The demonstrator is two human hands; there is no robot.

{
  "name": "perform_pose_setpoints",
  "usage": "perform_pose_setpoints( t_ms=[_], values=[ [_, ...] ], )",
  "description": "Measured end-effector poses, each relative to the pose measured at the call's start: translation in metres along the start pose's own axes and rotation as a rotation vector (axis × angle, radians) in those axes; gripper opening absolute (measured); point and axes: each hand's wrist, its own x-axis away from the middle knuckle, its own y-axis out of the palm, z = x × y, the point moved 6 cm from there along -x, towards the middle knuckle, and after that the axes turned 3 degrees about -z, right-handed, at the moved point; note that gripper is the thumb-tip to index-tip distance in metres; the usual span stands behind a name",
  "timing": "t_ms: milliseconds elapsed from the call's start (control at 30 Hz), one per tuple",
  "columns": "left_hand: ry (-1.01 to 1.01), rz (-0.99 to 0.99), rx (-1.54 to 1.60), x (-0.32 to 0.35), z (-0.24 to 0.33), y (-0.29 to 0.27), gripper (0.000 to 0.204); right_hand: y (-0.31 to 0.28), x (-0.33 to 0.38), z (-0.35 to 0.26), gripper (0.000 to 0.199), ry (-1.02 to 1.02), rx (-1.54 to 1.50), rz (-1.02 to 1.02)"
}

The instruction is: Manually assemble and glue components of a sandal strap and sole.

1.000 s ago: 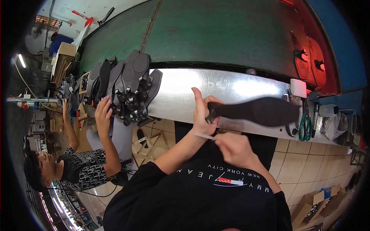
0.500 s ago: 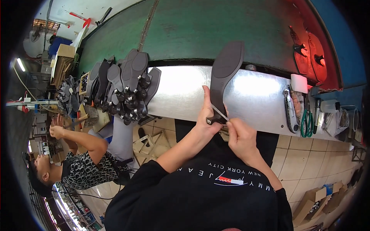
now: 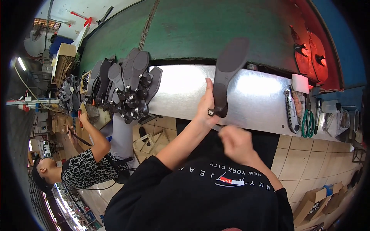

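My left hand is closed around the heel end of a dark shoe sole, which I hold nearly upright, its broad forepart pointing away from me and reaching past the far edge of the metal workbench onto the green conveyor surface behind. The thumb lies along the sole's left side; the fingers wrap behind it. My right hand is loosely fisted just below and right of the sole's heel, over my lap; it is blurred, and a thin pale sliver shows at its upper left, but I cannot tell what it is or whether I grip it.

The bench's near edge runs just under my left hand. Bare metal lies on both sides of the sole: a wide patch to its left, a narrower one to its right.

To the left, that patch ends at a row of dark soles stacked on edge, well apart from my hand. To the right it ends at a utility knife, green-handled scissors and a white block. Cardboard boxes stand on the tiled floor at lower right.

At lower left a co-worker in a patterned shirt sits beside the bench, one hand raised with a thin dark tool, near the stacked soles.
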Motion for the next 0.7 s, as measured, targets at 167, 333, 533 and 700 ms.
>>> perform_pose_setpoints(
  t_ms=[167,333,533,700],
  values=[
    [0.14,-0.121,-0.17,0.005,-0.007,-0.012,0.051,-0.029,-0.021,-0.002,0.038,0.204,-0.197,0.185],
    [0.179,-0.225,-0.315,0.024,-0.019,0.011,0.019,-0.025,-0.024,0.025,0.05,0.188,-0.357,0.188],
    [0.173,-0.265,-0.317,0.021,-0.016,0.014,0.015,-0.031,-0.03,0.026,0.037,0.113,-0.326,0.189],
    [0.209,-0.147,-0.312,0.024,-0.014,0.002,0.029,-0.024,-0.032,0.01,0.028,0.004,-0.161,0.279]
  ],
)
